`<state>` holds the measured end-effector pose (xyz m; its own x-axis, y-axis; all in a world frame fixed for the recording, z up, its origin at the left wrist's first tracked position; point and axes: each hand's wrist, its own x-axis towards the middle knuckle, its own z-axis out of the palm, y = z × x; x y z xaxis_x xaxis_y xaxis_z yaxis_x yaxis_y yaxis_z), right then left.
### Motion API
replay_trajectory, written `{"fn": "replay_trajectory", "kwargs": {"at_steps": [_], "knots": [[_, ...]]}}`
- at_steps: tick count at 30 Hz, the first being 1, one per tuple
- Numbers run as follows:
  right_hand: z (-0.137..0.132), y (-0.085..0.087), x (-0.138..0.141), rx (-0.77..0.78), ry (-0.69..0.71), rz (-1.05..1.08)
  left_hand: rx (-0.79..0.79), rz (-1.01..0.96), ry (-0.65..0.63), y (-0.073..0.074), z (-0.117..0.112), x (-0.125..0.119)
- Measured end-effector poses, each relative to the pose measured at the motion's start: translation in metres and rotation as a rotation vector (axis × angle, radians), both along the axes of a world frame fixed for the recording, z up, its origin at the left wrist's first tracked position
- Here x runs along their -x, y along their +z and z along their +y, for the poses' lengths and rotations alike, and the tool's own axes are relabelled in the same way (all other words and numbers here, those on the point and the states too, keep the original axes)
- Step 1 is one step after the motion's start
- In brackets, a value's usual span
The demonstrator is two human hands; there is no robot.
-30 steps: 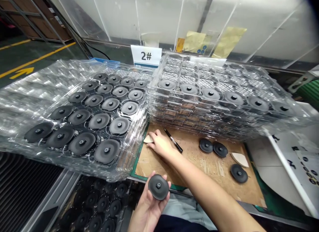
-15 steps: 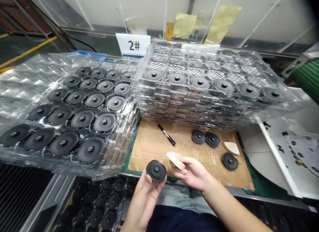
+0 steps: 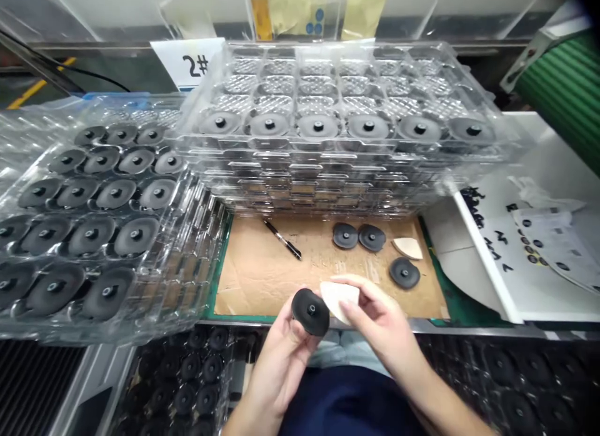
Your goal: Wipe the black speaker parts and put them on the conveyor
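My left hand [image 3: 290, 345] grips a round black disc part [image 3: 310, 312] by its edge, its short central stub facing up toward me. In my right hand [image 3: 382, 311] is a white wedge-shaped sponge pad [image 3: 338, 298], pinched between thumb and fingers. The pad's left edge is up against or very near the disc's rim; I cannot tell whether they touch. Beyond my hands, on the cardboard sheet [image 3: 253, 280], lie two black discs [image 3: 345, 235] side by side, a third disc [image 3: 404, 273], a second pale pad [image 3: 407, 248] and a black pen [image 3: 282, 239].
Stacked clear plastic trays [image 3: 300, 158] stand behind the cardboard, the top one with a row of discs. Another tray stack [image 3: 154, 286] full of discs is at left. A white bin [image 3: 487, 255] and green ribbed hose [image 3: 562, 92] are at right. More disc trays [image 3: 187, 373] sit below.
My view has swung to the right. My right hand has turned the pad so its broad face shows, and it is now closer to the disc, which is tilted more.
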<state>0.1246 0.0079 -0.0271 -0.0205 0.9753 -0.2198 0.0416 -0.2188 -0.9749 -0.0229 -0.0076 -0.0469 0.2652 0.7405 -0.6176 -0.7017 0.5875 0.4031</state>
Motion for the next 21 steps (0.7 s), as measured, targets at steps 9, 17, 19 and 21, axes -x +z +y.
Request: {"fn": "replay_trajectory", "kwargs": {"at_steps": [9, 17, 19, 21], "knots": [[0.012, 0.033, -0.007, -0.316, 0.335, -0.371, -0.059, 0.103, -0.087, 0.002, 0.003, -0.024], [-0.013, 0.045, -0.036, -0.277, 0.369, -0.189, -0.037, 0.086, -0.121, 0.032, 0.008, -0.029], [-0.020, 0.043, -0.048, -0.216, 0.331, -0.175, -0.069, 0.014, -0.122, 0.036, 0.009, -0.029], [-0.025, 0.036, -0.056, -0.156, 0.210, -0.159, -0.105, -0.046, -0.120, 0.039, 0.009, -0.029]]}}
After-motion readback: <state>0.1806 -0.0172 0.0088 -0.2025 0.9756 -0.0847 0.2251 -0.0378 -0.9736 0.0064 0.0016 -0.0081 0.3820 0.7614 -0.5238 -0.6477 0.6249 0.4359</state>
